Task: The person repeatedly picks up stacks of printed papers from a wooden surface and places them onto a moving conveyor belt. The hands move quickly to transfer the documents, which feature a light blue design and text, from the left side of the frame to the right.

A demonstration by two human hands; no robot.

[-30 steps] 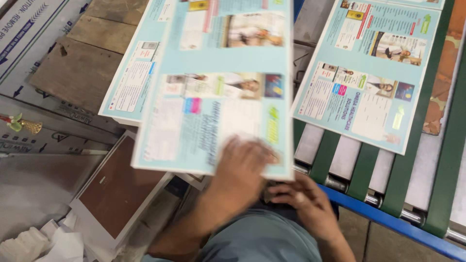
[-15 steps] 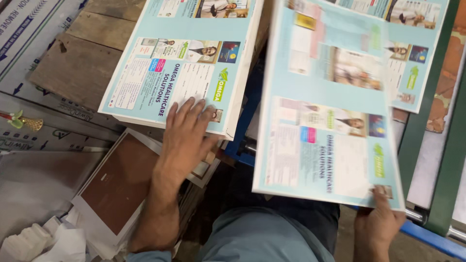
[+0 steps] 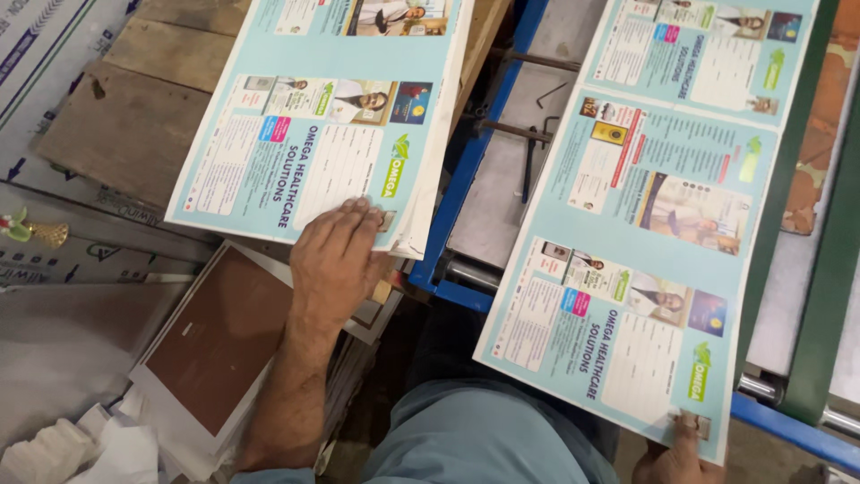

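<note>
Your left hand [image 3: 333, 255] is lying flat, fingers spread, pressing on the near corner of the sheet stack [image 3: 313, 134], which is sitting on the wooden pallet [image 3: 125, 116]. Beside it to the right, a single printed sheet [image 3: 645, 215] is lying over the blue-framed machine [image 3: 470, 175]. Your right hand [image 3: 676, 453] is pinching that sheet's near corner, thumb on top.
</note>
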